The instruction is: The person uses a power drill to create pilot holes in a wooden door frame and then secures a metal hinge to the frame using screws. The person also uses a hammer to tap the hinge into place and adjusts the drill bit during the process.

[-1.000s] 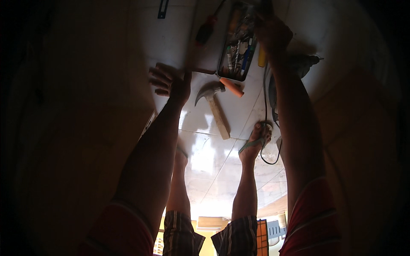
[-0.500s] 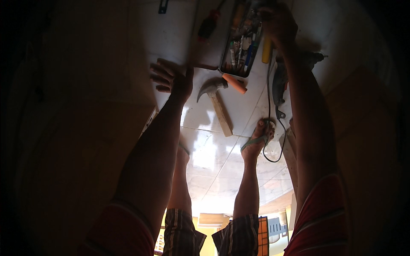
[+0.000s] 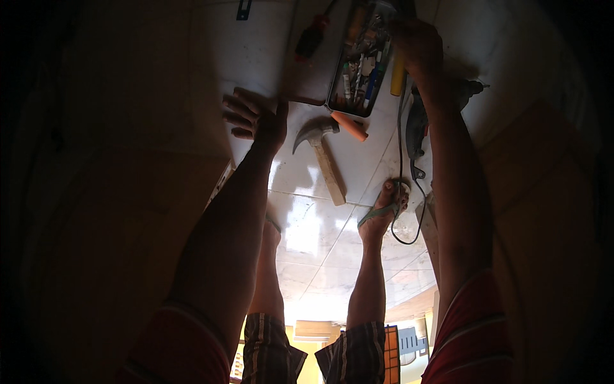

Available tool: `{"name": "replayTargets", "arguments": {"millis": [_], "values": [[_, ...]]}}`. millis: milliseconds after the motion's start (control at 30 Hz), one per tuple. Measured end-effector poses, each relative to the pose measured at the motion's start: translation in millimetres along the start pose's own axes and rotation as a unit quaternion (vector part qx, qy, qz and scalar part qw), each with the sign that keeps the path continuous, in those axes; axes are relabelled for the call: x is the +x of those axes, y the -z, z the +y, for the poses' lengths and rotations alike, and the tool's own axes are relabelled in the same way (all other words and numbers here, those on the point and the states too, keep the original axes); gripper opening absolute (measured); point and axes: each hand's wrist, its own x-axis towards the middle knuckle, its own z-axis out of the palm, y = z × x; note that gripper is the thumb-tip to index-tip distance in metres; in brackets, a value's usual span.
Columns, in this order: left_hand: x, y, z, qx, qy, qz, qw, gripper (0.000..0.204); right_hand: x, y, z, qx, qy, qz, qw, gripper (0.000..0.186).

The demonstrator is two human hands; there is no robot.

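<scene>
My left hand (image 3: 257, 118) is open, its fingers spread to the left and nothing in it. Its thumb lies near the corner of the dark lid (image 3: 306, 100) of a tool box (image 3: 330, 96). The box stands at the far middle, filled with drill bits (image 3: 357, 72), a blue pen-like piece (image 3: 371, 88) and other small pieces. My right hand (image 3: 419, 48) is at the box's far right side, and its fingers are lost in shadow. Under that hand a yellow handle (image 3: 398, 77) shows. A red and black screwdriver (image 3: 312, 37) lies on the lid.
A claw hammer (image 3: 328, 168) and an orange stick-like piece (image 3: 350, 126) lie on the tiled floor (image 3: 300, 173) before the box. Beside my right forearm lies a power drill (image 3: 416, 125), its black cord (image 3: 422, 214) looping near my right foot (image 3: 382, 214). A small blue piece (image 3: 243, 9) sits at the far left.
My right hand has shifted slightly nearer at the box's right side, showing more of the box's contents. My left hand stays almost where it was.
</scene>
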Motion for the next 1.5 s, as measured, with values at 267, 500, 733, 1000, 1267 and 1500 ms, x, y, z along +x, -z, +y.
{"name": "replayTargets", "arguments": {"millis": [267, 500, 733, 1000, 1267, 1500], "values": [[-2, 4, 3, 0.006, -0.005, -0.004, 1.000, 0.128, 15, -24, -26, -0.260, -0.179, -0.035, 0.948, 0.020], [-3, 5, 5, 0.006, 0.000, -0.008, 1.000, 0.128, 22, -38, 28, -0.415, 0.197, 0.019, 0.888, 0.034], [-2, 2, 3, 0.020, 0.001, -0.008, 1.000, 0.130, -13, -23, -5, -0.172, -0.097, 0.052, 0.979, 0.036], [-3, 1, 2, 0.014, -0.007, 0.005, 1.000, 0.129, 10, -35, -34, -0.170, -0.182, 0.080, 0.965, 0.026], [-3, 2, 4, 0.017, -0.004, 0.004, 1.000, 0.128, 10, -22, -48, -0.210, -0.189, 0.035, 0.959, 0.028], [-3, 2, 5, 0.013, -0.003, 0.005, 1.000, 0.128, 16, -27, -56, -0.247, -0.169, -0.012, 0.954, 0.029]]}}
